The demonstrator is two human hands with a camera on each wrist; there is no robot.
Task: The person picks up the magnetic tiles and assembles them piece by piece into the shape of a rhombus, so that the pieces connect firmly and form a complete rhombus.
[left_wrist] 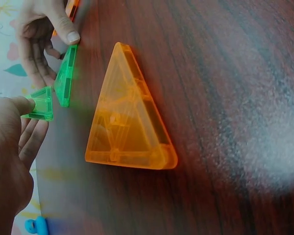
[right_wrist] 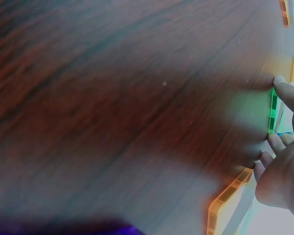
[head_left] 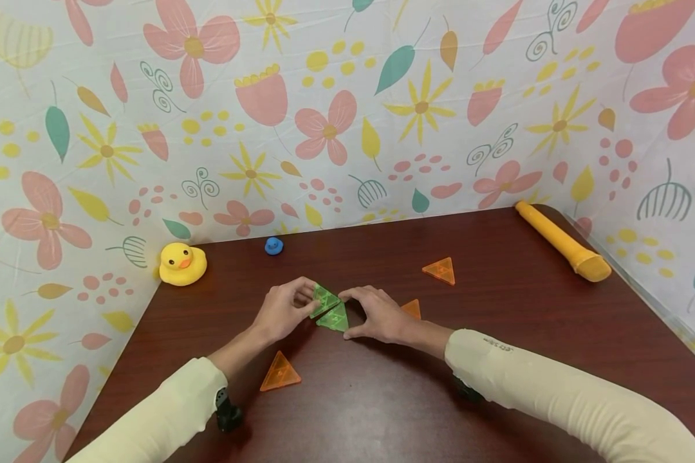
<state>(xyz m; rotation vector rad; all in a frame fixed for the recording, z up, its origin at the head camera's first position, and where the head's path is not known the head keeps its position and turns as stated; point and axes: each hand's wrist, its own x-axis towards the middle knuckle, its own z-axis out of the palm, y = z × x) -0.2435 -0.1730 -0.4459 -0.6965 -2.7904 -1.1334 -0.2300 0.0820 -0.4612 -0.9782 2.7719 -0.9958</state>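
Two translucent green triangle tiles lie side by side between my hands, a thin dark gap showing between them in the head view. My left hand [head_left: 282, 310] pinches the farther green tile [head_left: 324, 298] between thumb and fingers; in the left wrist view this tile [left_wrist: 43, 105] looks tilted. With thumb and fingers at its corners, my right hand [head_left: 379, 314] grips the nearer green tile [head_left: 334, 319]. That one appears flat on the table in the right wrist view, edge-on [right_wrist: 273, 111]. An orange triangle tile [head_left: 280, 373] lies below my left hand.
A second orange tile [head_left: 412, 309] is partly hidden behind my right wrist, and a third [head_left: 442, 271] lies farther back. Along the dark wooden table [head_left: 498, 399] stand a yellow duck [head_left: 182, 265], a small blue duck [head_left: 274, 245] and a yellow microphone-shaped toy [head_left: 562, 241]. Flowered cloth borders the table.
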